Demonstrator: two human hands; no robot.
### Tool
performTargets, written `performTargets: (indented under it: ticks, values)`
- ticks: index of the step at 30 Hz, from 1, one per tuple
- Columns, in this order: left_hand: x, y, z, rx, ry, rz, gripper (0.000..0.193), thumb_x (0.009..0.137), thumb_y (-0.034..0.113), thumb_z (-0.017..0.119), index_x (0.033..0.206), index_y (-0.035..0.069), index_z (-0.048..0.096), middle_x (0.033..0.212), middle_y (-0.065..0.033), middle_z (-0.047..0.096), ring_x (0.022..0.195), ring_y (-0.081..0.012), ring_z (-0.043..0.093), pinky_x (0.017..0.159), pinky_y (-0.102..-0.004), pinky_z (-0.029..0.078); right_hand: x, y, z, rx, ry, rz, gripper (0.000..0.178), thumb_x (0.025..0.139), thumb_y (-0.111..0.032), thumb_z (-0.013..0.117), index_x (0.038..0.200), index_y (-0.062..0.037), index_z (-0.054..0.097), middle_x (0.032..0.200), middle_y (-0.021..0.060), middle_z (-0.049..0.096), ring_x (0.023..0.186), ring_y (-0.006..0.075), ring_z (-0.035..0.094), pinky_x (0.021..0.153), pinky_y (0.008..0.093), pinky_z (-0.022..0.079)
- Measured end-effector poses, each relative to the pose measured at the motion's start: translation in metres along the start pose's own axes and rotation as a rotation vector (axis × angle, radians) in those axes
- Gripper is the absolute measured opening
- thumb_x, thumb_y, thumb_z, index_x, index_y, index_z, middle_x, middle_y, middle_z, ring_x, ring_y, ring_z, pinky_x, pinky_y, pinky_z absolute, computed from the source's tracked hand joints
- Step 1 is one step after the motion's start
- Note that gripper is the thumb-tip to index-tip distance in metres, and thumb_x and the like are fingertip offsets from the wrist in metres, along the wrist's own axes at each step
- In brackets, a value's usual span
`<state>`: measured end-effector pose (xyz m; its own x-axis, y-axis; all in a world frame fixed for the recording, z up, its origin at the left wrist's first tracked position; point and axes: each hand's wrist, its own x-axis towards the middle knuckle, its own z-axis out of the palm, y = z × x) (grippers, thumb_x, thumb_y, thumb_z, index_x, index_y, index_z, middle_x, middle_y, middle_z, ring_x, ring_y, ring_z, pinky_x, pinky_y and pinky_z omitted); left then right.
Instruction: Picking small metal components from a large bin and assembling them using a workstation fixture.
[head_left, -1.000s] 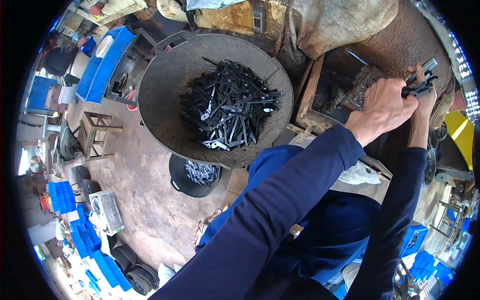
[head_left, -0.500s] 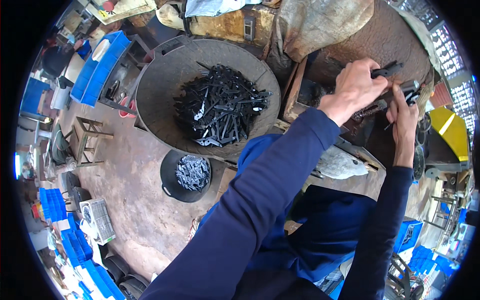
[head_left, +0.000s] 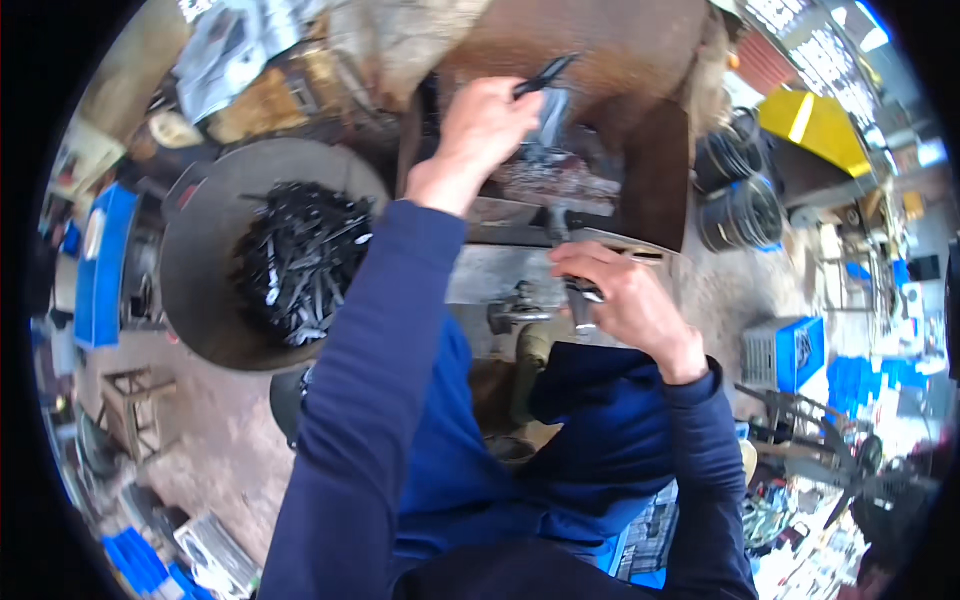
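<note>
My left hand [head_left: 487, 122] is closed on a long, dark metal piece [head_left: 547, 76], its pointed end sticking out up and to the right. The hand hovers over the far part of a brown, rusty trough [head_left: 655, 165]. Nearer my lap, my right hand [head_left: 636, 302] has its fingers curled round a dark, shiny metal piece [head_left: 583, 289]; its exact kind is partly hidden by the fingers. A grey upright bar-like metal part [head_left: 558, 222] shows just beyond those fingertips. Left of my left forearm stands a big round pan [head_left: 200, 290] with a heap of dark metal pieces [head_left: 305, 255].
A smaller black tub [head_left: 287, 405] is partly behind my left sleeve. Beside the trough on the right stand black buckets [head_left: 742, 215] and a yellow panel [head_left: 815, 130]. A small metal fixture [head_left: 518, 308] sits before my knees. Blue bins [head_left: 800, 355] stand farther right.
The view has swung right, so the pan now lies farther left. My hands, close together before, are apart: the right has come back nearer my lap, while the left stays over the trough.
</note>
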<state>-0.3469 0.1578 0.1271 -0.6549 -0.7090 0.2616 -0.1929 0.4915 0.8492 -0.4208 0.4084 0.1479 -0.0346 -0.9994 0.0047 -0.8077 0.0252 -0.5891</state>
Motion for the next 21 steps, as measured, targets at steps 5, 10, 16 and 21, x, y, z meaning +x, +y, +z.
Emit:
performTargets:
  ticks: [5,10,16,21]
  values:
    - [0.0,-0.025,0.012,0.132,-0.099,0.105,0.026,0.091,0.025,0.065,0.1,0.001,0.07,0.073,-0.0113,0.069,0.067,-0.0186,0.062,0.066,-0.035,0.048,0.0,0.022,-0.012,0.083,0.097,-0.147,0.025,0.079,-0.002,0.073,0.104,-0.002,0.068,0.113,0.0105,0.069,0.094,0.0202,0.068,0.081,0.0299,0.053]
    - [-0.001,-0.032,0.011,0.34,-0.355,0.013,0.023,0.09,0.02,0.064,0.102,0.001,0.069,0.072,-0.0163,0.063,0.066,-0.0211,0.06,0.065,-0.0371,0.047,0.012,0.012,-0.034,0.522,0.165,0.408,0.016,0.091,-0.009,0.065,0.106,-0.0032,0.066,0.102,0.0083,0.07,0.061,0.0091,0.056,0.056,0.0248,0.046]
    - [0.006,-0.059,0.024,0.369,-0.261,-0.046,0.026,0.091,0.025,0.062,0.109,0.007,0.069,0.091,-0.0177,0.071,0.093,-0.0357,0.067,0.079,-0.0448,0.051,0.034,0.023,-0.036,1.135,0.485,0.458,0.019,0.098,-0.018,0.061,0.111,-0.0038,0.06,0.093,0.0084,0.068,0.051,0.0051,0.04,0.048,0.025,0.039]
    - [0.01,-0.028,0.02,0.189,-0.177,-0.124,0.026,0.092,0.024,0.061,0.106,0.004,0.069,0.085,-0.011,0.072,0.086,-0.0306,0.068,0.077,-0.0419,0.05,0.051,0.028,-0.034,1.259,0.645,0.417,0.019,0.098,-0.018,0.061,0.11,-0.004,0.06,0.091,0.0072,0.068,0.049,0.0051,0.036,0.048,0.026,0.037]
